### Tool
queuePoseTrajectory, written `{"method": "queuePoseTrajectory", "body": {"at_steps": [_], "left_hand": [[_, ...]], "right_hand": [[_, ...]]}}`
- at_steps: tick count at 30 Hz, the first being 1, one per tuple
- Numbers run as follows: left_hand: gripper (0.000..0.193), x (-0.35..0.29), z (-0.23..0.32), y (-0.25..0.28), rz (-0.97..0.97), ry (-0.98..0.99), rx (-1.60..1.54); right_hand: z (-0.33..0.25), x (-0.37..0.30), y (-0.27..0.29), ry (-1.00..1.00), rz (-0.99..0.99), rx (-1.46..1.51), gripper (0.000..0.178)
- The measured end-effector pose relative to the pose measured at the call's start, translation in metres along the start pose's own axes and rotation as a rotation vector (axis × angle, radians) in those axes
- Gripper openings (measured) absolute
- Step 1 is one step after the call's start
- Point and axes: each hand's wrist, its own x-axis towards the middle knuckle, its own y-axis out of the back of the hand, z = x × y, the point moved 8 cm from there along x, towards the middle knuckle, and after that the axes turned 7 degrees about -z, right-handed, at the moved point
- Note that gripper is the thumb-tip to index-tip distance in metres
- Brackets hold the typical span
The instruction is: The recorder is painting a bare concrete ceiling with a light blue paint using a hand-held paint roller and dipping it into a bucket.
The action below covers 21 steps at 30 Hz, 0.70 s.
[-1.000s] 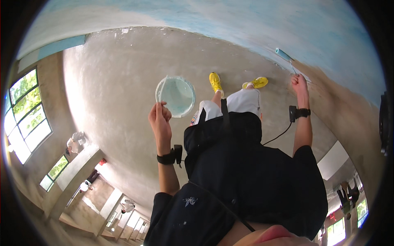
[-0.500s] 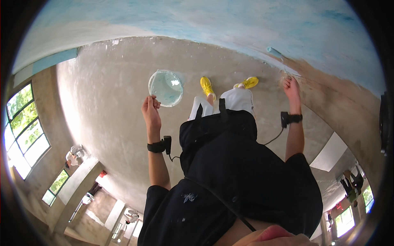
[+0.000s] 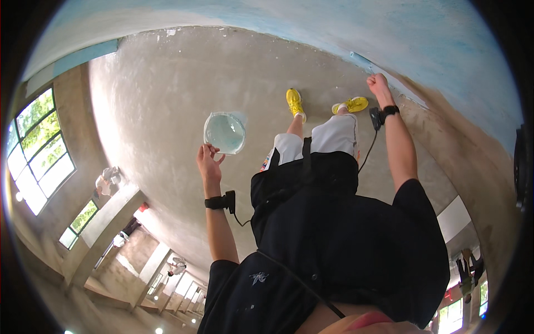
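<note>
My left hand (image 3: pixel 209 160) grips the near rim of a round, pale bucket (image 3: pixel 225 133), its fingers partly spread at the edge. Light blue-white paint coats the inside of the bucket. Out to the right, my right hand (image 3: pixel 378 84) is closed in a fist around a paint roller's handle, which the fingers mostly hide. The light blue roller (image 3: pixel 360 60) is at the lower part of the wall (image 3: pixel 400 33), which is painted blue and white; whether it touches the wall is hard to tell.
Paint specks dot the grey concrete floor (image 3: pixel 167 83). My yellow shoes (image 3: pixel 295 100) stand between the bucket and the roller. A brown unpainted strip (image 3: pixel 445 119) runs along the wall's lower right. Windows (image 3: pixel 41 150), pillars and several other people are farther off.
My right hand and the roller have moved up and left in the picture, toward the foot of the wall. The bucket and left hand sit slightly lower in view, and the view has shifted.
</note>
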Motion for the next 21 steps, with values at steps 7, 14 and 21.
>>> {"method": "queuePoseTrajectory", "body": {"at_steps": [7, 14, 21], "left_hand": [[0.019, 0.025, -0.046, 0.043, -0.008, 0.021, -0.145], [0.017, 0.074, -0.085, 0.053, -0.033, 0.064, -0.036], [0.018, 0.085, -0.103, 0.050, -0.078, 0.098, -0.135]], "right_hand": [[-0.018, -0.173, -0.031, 0.168, -0.167, -0.017, 0.024], [-0.031, -0.322, -0.071, 0.347, -0.151, -0.007, 0.024], [-0.009, -0.329, -0.104, 0.292, -0.278, 0.009, 0.023]]}}
